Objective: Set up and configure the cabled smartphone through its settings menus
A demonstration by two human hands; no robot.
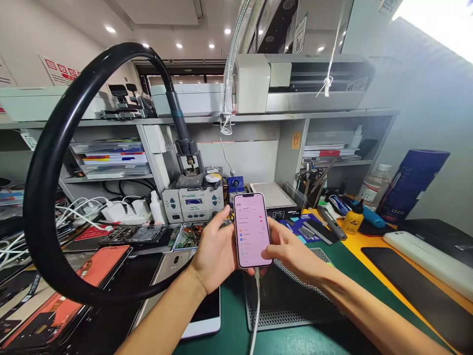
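Upright in the middle of the head view is a smartphone (252,231), its screen lit pink with a list of menu rows and small coloured icons. A white charging cable (257,301) runs down from its bottom edge. My left hand (216,246) holds the phone along its left side, thumb raised near the upper edge and some fingers hidden behind. Around the right side wraps my right hand (286,246), its thumb on the lower right of the screen. Below the phone lies a dark perforated mat (295,301).
A thick black flexible tube (40,187) loops up on the left from a soldering station (194,204). Opened phones and circuit boards (190,236) crowd the left bench. On the right are a yellow bottle (354,219), tools and a black flat panel (414,286). Shelves stand behind.
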